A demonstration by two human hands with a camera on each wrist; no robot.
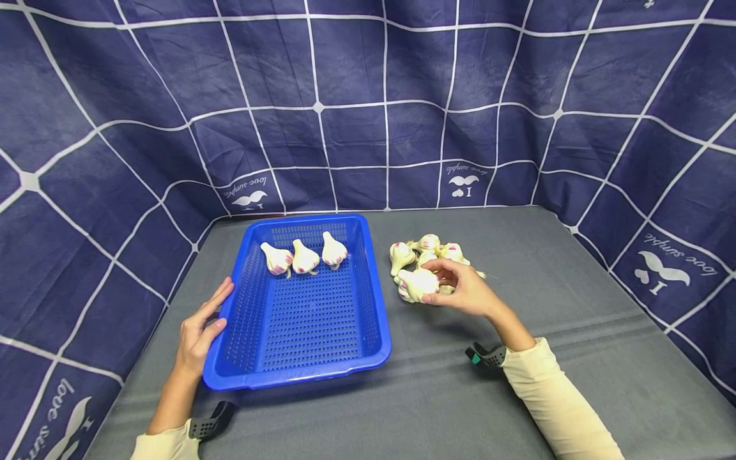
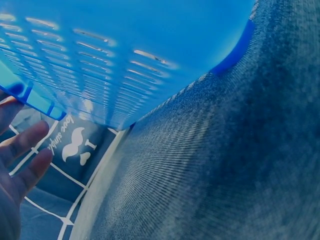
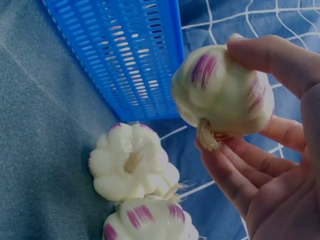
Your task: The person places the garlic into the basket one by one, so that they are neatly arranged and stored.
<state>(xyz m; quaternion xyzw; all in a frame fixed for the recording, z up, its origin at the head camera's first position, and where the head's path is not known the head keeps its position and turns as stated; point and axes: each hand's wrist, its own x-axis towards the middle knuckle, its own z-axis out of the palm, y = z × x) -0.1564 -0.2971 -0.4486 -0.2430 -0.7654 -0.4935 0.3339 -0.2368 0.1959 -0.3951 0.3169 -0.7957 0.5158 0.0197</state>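
My right hand (image 1: 468, 291) pinches a white garlic bulb (image 3: 225, 90) with purple streaks between thumb and fingers, raised off the table. Below and beyond it lies a cluster of several more garlic bulbs (image 1: 402, 255), partly hidden by the hand; two show in the right wrist view, one a pale bulb (image 3: 129, 162) with its roots toward the camera. On the left, a blue perforated plastic basket (image 1: 299, 374) holds three garlic bulbs (image 1: 305, 257) in a row near its far side. My left hand (image 1: 198, 329) rests at the basket's left rim with fingers extended.
A grey cloth (image 1: 437, 396) covers the table. Dark blue curtains (image 1: 356, 134) with a white grid stand behind and on both sides. Each wrist wears a dark strap (image 1: 489, 355). The basket's right wall stands between its inside and the garlic cluster.
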